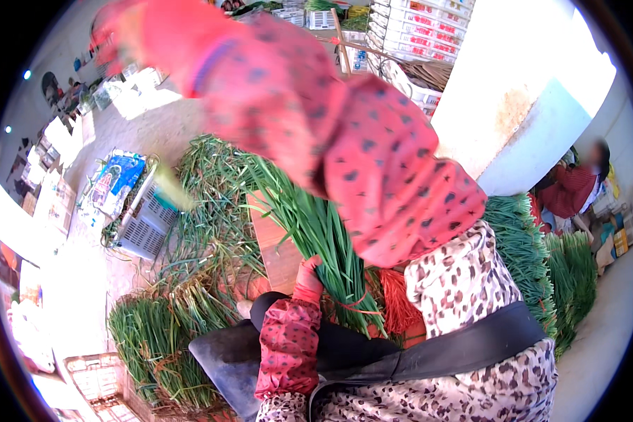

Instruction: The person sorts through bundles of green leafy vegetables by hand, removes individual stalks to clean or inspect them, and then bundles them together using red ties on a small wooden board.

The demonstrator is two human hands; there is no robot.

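My left hand [308,278], reddish and with its fingers curled, grips the side of a bundle of long-leaved garlic chives [320,228]. The bundle lies slantwise in front of me, partly over a brown board [276,243], and a thin red tie [355,307] crosses its lower end. My right arm, in a red patterned sleeve, reaches across the picture to the upper left and hides part of the leaves. At its end my right hand [123,39] is a red blur; its fingers cannot be made out. Red twine strands [399,301] lie right of the bundle.
Loose leaves [207,204] litter the floor beyond the board. Stacked chive bundles stand at the left [165,334] and right [517,246]. A grey crate [146,219] sits at left, white crates [418,32] behind. A white pillar [527,98] rises at right; another person [577,183] sits beyond.
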